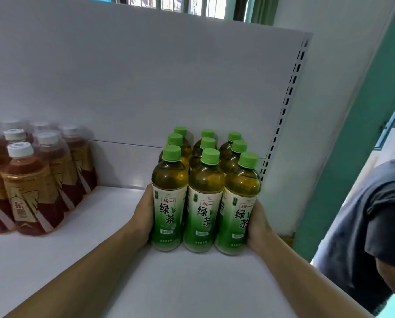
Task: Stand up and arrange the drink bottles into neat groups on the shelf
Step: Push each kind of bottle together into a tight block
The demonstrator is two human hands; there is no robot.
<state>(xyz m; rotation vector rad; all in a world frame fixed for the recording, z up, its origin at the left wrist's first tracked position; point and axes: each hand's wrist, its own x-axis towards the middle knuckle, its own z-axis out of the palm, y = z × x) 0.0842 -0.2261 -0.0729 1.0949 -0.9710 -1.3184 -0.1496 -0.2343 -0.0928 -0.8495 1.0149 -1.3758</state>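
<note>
Several green-capped green tea bottles (pixel 204 203) stand upright in a tight block of three rows on the white shelf (pixel 191 283), at its right end. My left hand (pixel 144 212) presses flat against the left side of the block. My right hand (pixel 257 223) presses against the right side, by the front right bottle. The fingers of both hands are hidden behind the bottles. At the shelf's left end, several white-capped brown tea bottles (pixel 31 187) with gold labels stand upright in a group.
The shelf's white back panel (pixel 146 88) rises behind the bottles, with a slotted upright post (pixel 288 97) at its right edge. A person in a dark shirt (pixel 370 226) stands close on the right. Bare shelf lies between the two bottle groups.
</note>
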